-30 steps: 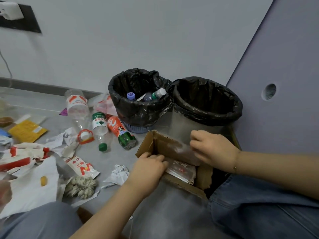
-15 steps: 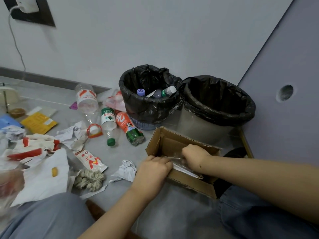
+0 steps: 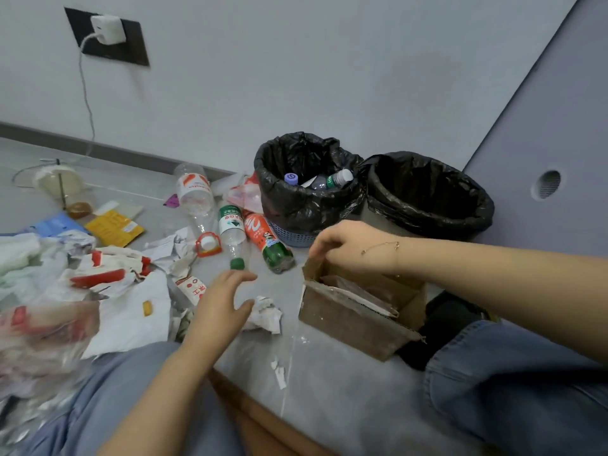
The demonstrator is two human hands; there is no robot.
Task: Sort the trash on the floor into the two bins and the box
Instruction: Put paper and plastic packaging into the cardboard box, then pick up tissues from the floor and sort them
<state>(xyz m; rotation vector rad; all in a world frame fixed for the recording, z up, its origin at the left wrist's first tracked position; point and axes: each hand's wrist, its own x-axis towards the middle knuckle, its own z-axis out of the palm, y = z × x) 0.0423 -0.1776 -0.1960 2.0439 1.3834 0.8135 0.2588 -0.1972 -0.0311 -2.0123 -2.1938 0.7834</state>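
Note:
A small cardboard box [image 3: 348,327] sits on the floor in front of two bins lined with black bags. The left bin [image 3: 306,205] holds bottles; the right bin [image 3: 427,199] looks empty. Clear plastic wrappers [image 3: 358,292] lie inside the box. My right hand [image 3: 355,245] hovers over the box's far left corner, fingers curled down, and I cannot see anything in it. My left hand [image 3: 220,304] is open above the floor, fingers spread, beside a crumpled white paper [image 3: 266,314]. A green-capped bottle [image 3: 232,235] and a red-labelled green bottle [image 3: 268,241] lie ahead.
Trash covers the floor at left: a clear bottle [image 3: 194,195], a yellow packet [image 3: 115,227], white and red wrappers [image 3: 108,274], a clear plastic bag [image 3: 39,340]. A charger cable [image 3: 87,103] hangs from the wall socket. My knees in jeans frame the bottom.
My left hand has left the box and moved left over the floor, opening. My right hand has lifted out of the box to its far rim. The view has swung left.

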